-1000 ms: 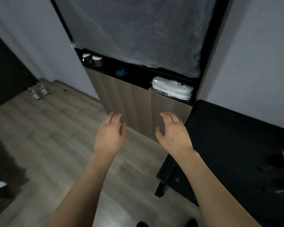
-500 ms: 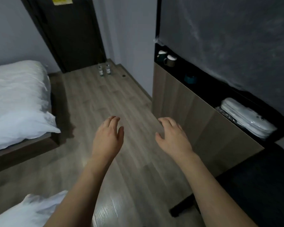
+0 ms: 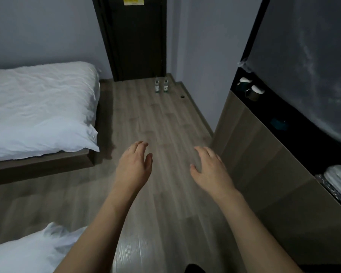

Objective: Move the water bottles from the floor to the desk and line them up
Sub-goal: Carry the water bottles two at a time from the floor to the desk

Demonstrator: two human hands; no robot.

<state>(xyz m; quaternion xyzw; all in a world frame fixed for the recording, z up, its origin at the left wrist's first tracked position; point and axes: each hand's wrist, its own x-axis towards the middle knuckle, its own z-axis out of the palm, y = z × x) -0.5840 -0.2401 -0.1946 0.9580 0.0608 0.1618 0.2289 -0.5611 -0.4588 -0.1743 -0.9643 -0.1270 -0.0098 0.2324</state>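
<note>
A bedroom, likely a hotel room: a low bed [image 3: 37,107] made up with white linen stands on wood-plank floor [image 3: 156,125] beside a dark door [image 3: 138,40] bearing a yellow notice [image 3: 133,0], while a built-in wooden cabinet [image 3: 264,164] holds cups [image 3: 252,91] in its recessed shelf.

We note: two water bottles [image 3: 161,87] upright side by side on the floor [image 3: 156,123] before the door [image 3: 134,36] | bed [image 3: 39,107] left | cabinet [image 3: 264,164] right — cups [image 3: 250,89] in its shelf | hands well short of bottles.
</note>
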